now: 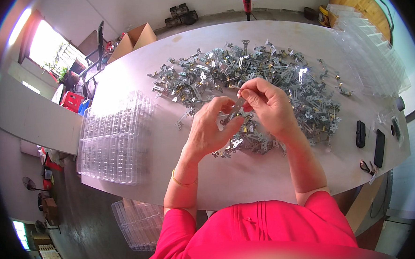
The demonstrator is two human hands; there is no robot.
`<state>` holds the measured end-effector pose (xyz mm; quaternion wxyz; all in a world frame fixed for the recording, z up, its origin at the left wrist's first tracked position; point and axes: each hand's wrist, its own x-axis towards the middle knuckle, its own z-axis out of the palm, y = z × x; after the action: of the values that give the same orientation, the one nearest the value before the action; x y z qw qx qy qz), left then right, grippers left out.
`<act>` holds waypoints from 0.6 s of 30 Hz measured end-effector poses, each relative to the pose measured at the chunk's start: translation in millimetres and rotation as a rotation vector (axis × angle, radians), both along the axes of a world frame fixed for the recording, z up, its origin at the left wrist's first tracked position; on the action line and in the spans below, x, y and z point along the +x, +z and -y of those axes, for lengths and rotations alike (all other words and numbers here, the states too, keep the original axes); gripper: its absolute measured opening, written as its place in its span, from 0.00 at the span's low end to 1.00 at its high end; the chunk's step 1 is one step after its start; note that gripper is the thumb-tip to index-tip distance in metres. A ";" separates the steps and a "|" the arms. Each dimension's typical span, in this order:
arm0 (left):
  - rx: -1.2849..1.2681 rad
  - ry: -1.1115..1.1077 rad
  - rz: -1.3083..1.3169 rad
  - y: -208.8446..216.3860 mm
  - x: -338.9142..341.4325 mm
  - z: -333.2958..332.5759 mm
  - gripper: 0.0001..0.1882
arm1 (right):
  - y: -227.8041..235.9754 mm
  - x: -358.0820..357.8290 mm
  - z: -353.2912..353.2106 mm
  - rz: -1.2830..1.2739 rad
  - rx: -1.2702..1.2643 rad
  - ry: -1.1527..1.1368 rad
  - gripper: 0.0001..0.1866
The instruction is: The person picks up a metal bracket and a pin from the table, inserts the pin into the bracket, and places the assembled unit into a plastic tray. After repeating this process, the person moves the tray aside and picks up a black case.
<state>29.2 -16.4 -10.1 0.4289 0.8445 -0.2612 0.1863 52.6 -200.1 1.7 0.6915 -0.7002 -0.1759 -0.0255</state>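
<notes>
Between my two hands is a small flat metal bracket (233, 110), tilted, with holes near its lower end. My left hand (206, 129) closes on its lower part, thumb on one side and fingers on the other. The thumb and forefinger of my right hand (272, 107) pinch at its upper end, where a small pale spot shows; I cannot make out what that is. Both hands are over the near part of a big heap of loose metal brackets (307, 104), silvery with some brass-coloured bits.
Stacked clear plastic trays (110, 145) stand on the table (167, 188) at left, more clear trays (371, 58) at far right. A black case (360, 134), a phone (379, 148) and small scissors (367, 168) lie on the right. Beyond the far-left edge is an open cardboard box (137, 36).
</notes>
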 end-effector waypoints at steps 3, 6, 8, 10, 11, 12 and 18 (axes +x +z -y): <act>-0.201 -0.180 -0.368 -6.7 2.0 -9.8 0.18 | 1.3 2.3 2.4 -0.005 0.048 -0.022 0.05; -0.398 -0.345 -0.615 -9.4 1.7 -12.7 0.18 | 2.7 1.1 1.2 0.013 0.058 -0.020 0.06; -0.484 -0.393 -0.680 -9.2 1.9 -10.6 0.18 | 1.0 2.3 1.6 0.019 0.055 -0.031 0.06; -0.548 -0.300 -0.617 -7.2 3.1 -6.9 0.17 | -1.1 7.1 2.5 0.488 -0.237 -0.341 0.04; -0.547 -0.302 -0.615 -7.2 3.8 -6.9 0.17 | 0.9 3.8 4.2 0.489 -0.237 -0.343 0.04; -0.533 -0.229 -0.589 -8.3 4.9 -8.6 0.17 | 9.1 -3.7 3.6 0.337 -0.225 -0.278 0.03; -0.507 -0.114 -0.472 -11.7 6.8 -9.2 0.20 | 10.0 -12.9 -1.9 0.242 -0.337 -0.191 0.02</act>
<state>36.0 -7.2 -21.7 0.6830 0.7151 -0.1469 0.0208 39.7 -198.3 11.7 0.5329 -0.8112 -0.1924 -0.1450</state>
